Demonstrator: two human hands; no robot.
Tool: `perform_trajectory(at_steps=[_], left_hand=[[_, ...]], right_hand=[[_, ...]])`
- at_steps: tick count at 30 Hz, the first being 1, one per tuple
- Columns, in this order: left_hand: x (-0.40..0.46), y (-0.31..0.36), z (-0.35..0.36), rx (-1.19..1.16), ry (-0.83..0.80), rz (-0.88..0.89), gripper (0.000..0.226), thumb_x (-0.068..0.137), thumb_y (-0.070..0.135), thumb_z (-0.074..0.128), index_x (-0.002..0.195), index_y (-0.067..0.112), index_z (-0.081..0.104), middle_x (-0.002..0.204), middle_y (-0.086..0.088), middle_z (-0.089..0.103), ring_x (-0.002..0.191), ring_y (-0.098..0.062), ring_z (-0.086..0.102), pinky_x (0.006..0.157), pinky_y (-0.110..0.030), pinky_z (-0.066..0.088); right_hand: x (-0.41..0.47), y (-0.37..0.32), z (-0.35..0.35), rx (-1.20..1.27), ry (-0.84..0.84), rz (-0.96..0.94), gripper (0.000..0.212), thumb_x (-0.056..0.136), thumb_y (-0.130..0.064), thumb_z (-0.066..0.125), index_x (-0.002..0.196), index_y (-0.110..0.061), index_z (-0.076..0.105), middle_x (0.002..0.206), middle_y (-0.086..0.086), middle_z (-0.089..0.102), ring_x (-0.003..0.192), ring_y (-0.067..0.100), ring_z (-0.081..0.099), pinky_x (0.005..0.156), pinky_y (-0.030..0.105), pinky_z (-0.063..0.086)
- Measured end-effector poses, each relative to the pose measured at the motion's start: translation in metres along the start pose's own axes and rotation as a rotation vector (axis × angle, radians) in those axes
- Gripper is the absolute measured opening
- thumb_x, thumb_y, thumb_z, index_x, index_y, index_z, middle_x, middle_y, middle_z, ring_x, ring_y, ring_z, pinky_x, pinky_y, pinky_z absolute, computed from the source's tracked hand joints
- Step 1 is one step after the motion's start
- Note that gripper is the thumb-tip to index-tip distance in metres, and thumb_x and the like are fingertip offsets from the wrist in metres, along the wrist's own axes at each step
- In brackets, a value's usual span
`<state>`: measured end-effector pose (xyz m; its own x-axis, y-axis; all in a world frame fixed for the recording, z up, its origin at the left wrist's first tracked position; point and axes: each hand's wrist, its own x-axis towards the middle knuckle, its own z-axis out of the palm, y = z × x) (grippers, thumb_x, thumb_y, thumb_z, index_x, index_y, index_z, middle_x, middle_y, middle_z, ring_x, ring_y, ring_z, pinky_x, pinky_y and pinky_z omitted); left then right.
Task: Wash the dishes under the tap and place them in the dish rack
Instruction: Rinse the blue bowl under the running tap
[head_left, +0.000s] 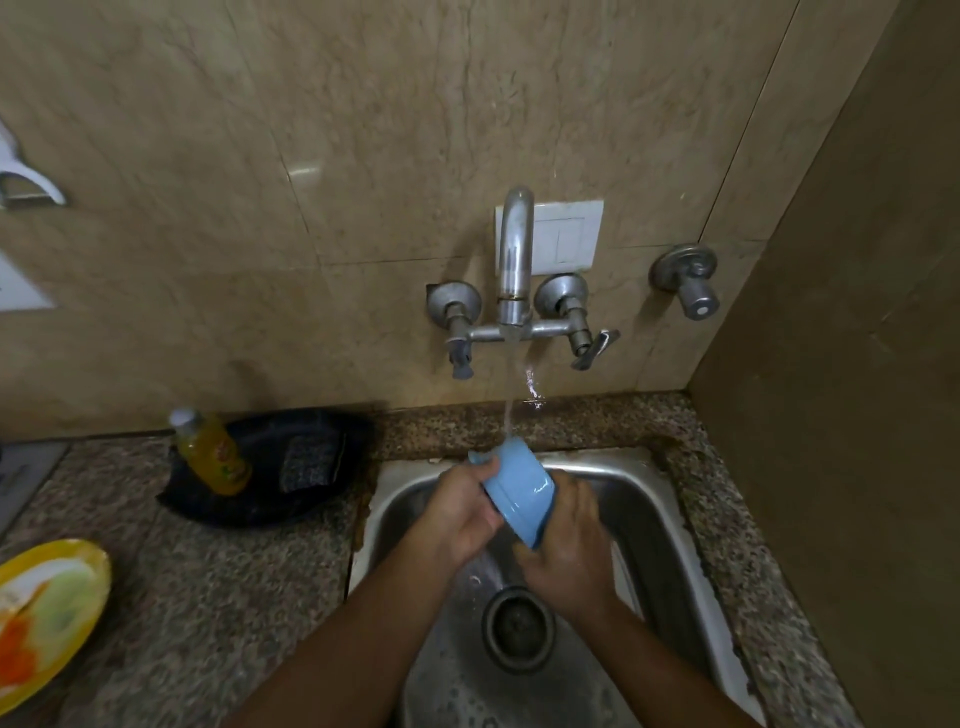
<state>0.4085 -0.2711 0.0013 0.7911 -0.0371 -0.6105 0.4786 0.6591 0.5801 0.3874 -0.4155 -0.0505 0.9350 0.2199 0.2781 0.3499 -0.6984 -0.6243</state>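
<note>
- Setting: beige marble-look tiled wall above a speckled granite counter (218, 561); a stainless steel sink basin (649, 499) is set into it at the lower centre, round drain (517, 629) at 6 o'clock of the hands.
- Fixture: chrome wall-mounted mixer tap (514, 260) at 12 o'clock, a thin stream of water (510, 395) falling from its spout onto the dish.
- Task item: light blue glossy ceramic cup (519, 491), held tilted, base up toward the stream and rim down toward the right hand; surface wet and shiny, no soiling visible on the outside; inside hidden.
- Left hand (462, 512): fingers curled round the cup's upper left side, thumb on the wall.
- Right hand (566, 540): cupped under the rim end, fingers wrapped round it.
- Step, judged: rinsing under way; racking not begun.
- Next move, judged: turning the cup to flush the inside, then carrying it to a dish rack, which is not in view.
- Other: yellow liquid bottle (213, 452) and grey scouring pad (311, 462) in a black tray (270, 509) at 9 o'clock; soiled yellow plate (47, 618) at 8 o'clock.
</note>
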Motion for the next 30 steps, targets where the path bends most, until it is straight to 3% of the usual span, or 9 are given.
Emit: perform_trajectory(at_steps=[5,9,12,14,16,20,23,27,30], left_hand=[[0.015,0.021,-0.005,0.270,0.070,0.182,0.029,0.101,0.021,0.048,0.124,0.007,0.060,0.119,-0.019,0.067,0.109,-0.038,0.063,0.098,-0.057,0.048],[0.023,0.022,0.013,0.510,0.262,0.294,0.023,0.100,0.026,0.050,0.087,0.017,0.068,0.101,-0.013,0.071,0.091,-0.029,0.066,0.090,-0.042,0.050],[0.022,0.018,0.015,0.663,0.317,0.453,0.034,0.101,0.031,0.047,0.084,0.016,0.072,0.087,-0.004,0.071,0.083,-0.020,0.066,0.077,-0.030,0.047],[0.023,0.016,0.009,0.908,0.393,0.542,0.041,0.101,0.038,0.044,0.089,0.011,0.072,0.086,-0.001,0.070,0.083,-0.018,0.064,0.075,-0.028,0.045],[0.023,0.012,0.003,1.033,0.464,0.628,0.044,0.101,0.041,0.044,0.075,0.015,0.068,0.075,-0.002,0.067,0.073,-0.017,0.063,0.066,-0.028,0.044],[0.022,0.016,0.000,1.088,0.566,0.774,0.053,0.099,0.048,0.044,0.057,0.018,0.056,0.061,0.001,0.062,0.059,-0.013,0.058,0.055,-0.027,0.039],[0.024,0.015,0.001,1.140,0.609,0.823,0.056,0.098,0.054,0.041,0.061,0.016,0.059,0.064,-0.003,0.064,0.063,-0.020,0.061,0.059,-0.030,0.041],[0.022,0.021,0.003,1.061,0.638,0.832,0.057,0.099,0.050,0.041,0.054,0.017,0.052,0.060,-0.004,0.060,0.061,-0.023,0.060,0.058,-0.031,0.041],[0.021,0.015,0.001,1.080,0.658,0.842,0.058,0.099,0.052,0.040,0.059,0.013,0.058,0.062,-0.004,0.062,0.062,-0.022,0.060,0.058,-0.032,0.043]], right_hand=[[0.010,0.018,-0.016,0.103,-0.056,-0.131,0.067,0.085,-0.032,0.057,0.145,-0.010,0.037,0.143,0.006,0.044,0.129,0.019,0.046,0.105,0.040,0.042],[0.038,-0.008,-0.015,0.075,-0.040,-0.135,0.056,0.095,-0.031,0.038,0.149,-0.015,0.037,0.151,0.004,0.041,0.138,0.018,0.038,0.113,0.043,0.033],[0.049,-0.021,-0.007,-0.071,-0.098,-0.311,0.053,0.099,-0.032,0.033,0.149,-0.016,0.038,0.154,0.002,0.039,0.144,0.018,0.029,0.119,0.040,0.021],[0.061,-0.024,-0.005,-0.002,-0.065,-0.172,0.047,0.100,-0.027,0.033,0.143,-0.014,0.048,0.145,0.006,0.050,0.135,0.019,0.043,0.114,0.036,0.030],[0.071,-0.031,-0.001,0.038,-0.068,-0.009,0.046,0.100,-0.028,0.031,0.136,-0.010,0.054,0.136,0.009,0.058,0.126,0.023,0.053,0.107,0.033,0.038],[0.070,-0.032,0.003,0.012,-0.152,-0.132,0.060,0.099,-0.038,0.020,0.147,-0.010,0.043,0.149,0.009,0.047,0.137,0.019,0.043,0.115,0.033,0.030],[0.080,-0.029,0.001,0.156,-0.141,0.170,0.055,0.101,-0.038,0.022,0.144,-0.015,0.049,0.143,0.008,0.054,0.129,0.018,0.051,0.108,0.029,0.038],[0.072,-0.037,0.006,0.203,-0.149,0.000,0.051,0.103,-0.029,0.025,0.148,-0.011,0.041,0.151,-0.001,0.041,0.141,0.011,0.035,0.118,0.025,0.021],[0.083,-0.029,0.008,0.424,-0.178,0.397,0.043,0.106,-0.031,0.031,0.140,-0.017,0.053,0.143,0.004,0.054,0.124,0.017,0.054,0.108,0.035,0.041]])
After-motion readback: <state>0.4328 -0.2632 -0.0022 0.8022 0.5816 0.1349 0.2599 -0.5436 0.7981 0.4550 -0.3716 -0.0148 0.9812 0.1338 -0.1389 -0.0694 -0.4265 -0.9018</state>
